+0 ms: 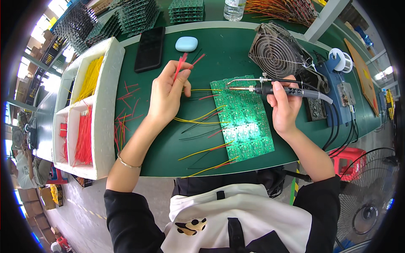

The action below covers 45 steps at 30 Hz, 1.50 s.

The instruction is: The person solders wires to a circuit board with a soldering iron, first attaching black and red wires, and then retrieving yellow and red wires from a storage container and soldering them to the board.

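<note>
Iron tip over the board's far left part, red wires in a pinch

Nearest the body, the desk (162, 158) carries a green circuit board (249, 126), set a little right of the middle. Yellow wires (205, 151) reach leftward from its left side; at the near end they lie close to the desk's edge, so a passing forearm could catch them. Arms are best held above these tails.

Farther in, the right hand (283, 105) has its fingers closed around the handle of a soldering iron (280, 90). The tip points left over the board's far left part; whether it touches a pad I cannot tell. A thin feed tube (247, 79) runs just above the tip, so a steady wrist probably matters: tilting the handle would shift both together. A brief, light touch, then a clean lift, would likely serve best.

The left hand (168, 90) is left of the board, thumb and fingers clamped on a few red wires (180, 66). Placing 1 wire at a time, fingertips well apart from the hot tip, looks safest.

To the left stands a white foam tray (103, 139) of sorted wires, with loose red pieces (125, 96) beside it. Beyond lie a black phone (150, 49), a light blue case (186, 44) and a boxy fan (276, 52); farthest off, stacked boards (139, 17).
</note>
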{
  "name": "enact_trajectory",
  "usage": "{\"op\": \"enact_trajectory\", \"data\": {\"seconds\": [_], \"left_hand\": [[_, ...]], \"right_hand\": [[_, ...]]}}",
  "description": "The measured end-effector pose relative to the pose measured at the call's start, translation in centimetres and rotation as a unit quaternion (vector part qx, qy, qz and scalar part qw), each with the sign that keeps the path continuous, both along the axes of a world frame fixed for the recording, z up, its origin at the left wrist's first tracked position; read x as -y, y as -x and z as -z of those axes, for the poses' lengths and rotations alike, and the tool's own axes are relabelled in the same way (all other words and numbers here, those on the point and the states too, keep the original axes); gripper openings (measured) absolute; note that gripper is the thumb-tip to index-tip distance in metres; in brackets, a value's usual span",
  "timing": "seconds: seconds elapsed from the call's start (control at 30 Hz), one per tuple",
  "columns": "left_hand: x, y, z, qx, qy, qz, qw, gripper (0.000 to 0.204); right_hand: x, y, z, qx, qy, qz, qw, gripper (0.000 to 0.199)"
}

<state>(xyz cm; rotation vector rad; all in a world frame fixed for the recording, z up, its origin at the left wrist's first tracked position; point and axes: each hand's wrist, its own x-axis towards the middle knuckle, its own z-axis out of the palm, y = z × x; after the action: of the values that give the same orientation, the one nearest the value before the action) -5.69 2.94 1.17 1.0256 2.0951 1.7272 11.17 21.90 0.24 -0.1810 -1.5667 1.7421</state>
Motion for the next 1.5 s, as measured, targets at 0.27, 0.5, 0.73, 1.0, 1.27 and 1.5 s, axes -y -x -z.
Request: {"op": "enact_trajectory", "data": {"seconds": [0.27,0.5,0.73,1.0,1.27,1.5], "left_hand": [[-0.6,-0.8,-0.4,-0.371,0.098,-0.042,0.923,0.006],[0.0,-0.4,0.4,-0.171,0.077,0.036,0.982,0.010],[-0.2,-0.5,1.2,-0.159,0.058,0.043,0.985,0.010],[0.1,-0.7,0.7,-0.154,0.046,0.021,0.987,0.010],[0.1,-0.8,0.9,-0.155,0.054,0.030,0.986,0.009],[0.3,-0.9,0.8,-0.159,0.072,0.038,0.984,0.010]], "right_hand": [[0.1,0.3,-0.1,-0.007,0.002,0.012,1.000,0.016],[-0.4,0.2,0.1,-0.005,-0.014,0.011,1.000,0.010],[-0.2,0.2,-0.1,-0.001,0.002,0.014,1.000,0.016],[-0.3,0.1,0.1,0.003,-0.012,0.016,1.000,0.011],[-0.1,0.2,0.1,0.001,-0.019,0.008,1.000,0.011],[0.1,0.3,0.2,-0.007,-0.036,0.002,0.999,0.010]]}}
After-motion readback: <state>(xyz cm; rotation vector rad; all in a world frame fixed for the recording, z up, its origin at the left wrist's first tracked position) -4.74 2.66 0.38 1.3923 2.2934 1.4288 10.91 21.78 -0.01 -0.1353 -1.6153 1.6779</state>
